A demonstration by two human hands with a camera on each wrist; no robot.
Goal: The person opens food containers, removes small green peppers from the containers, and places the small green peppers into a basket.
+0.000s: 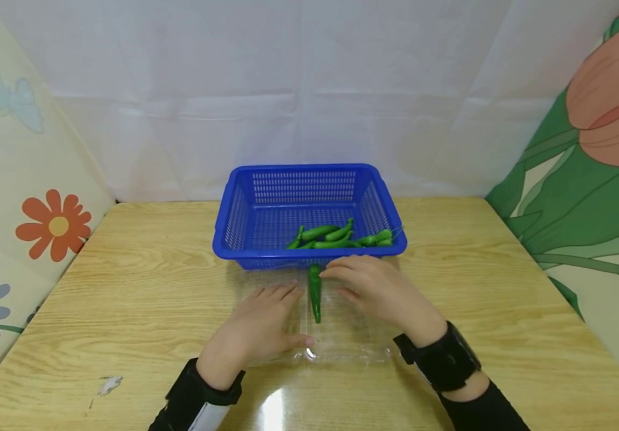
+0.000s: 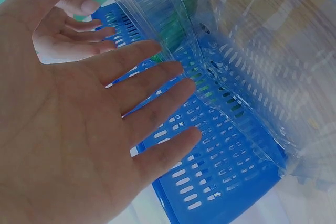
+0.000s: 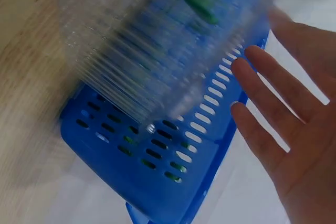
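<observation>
A single green chili pepper (image 1: 315, 293) lies lengthwise on a clear plastic box (image 1: 349, 344) in the head view, its tip toward the person. On the box's left side is the left hand (image 1: 261, 326), fingers extended and thumb spread near the front edge. The right hand (image 1: 379, 293) reaches in from the other side, fingertips beside the pepper's upper end. Straight, slightly parted fingers (image 2: 157, 103) show in the left wrist view, close to the clear plastic. In the right wrist view, the fingers (image 3: 278, 87) are spread, with the box blurred beyond them.
A blue slotted basket (image 1: 304, 170) stands right behind the box, with several green chili peppers (image 1: 336, 235) along its front and right. Under everything is a wood-grain table (image 1: 153, 287). White sheeting (image 1: 180, 120) hangs at the back, flower-printed panels (image 1: 573, 179) on both sides.
</observation>
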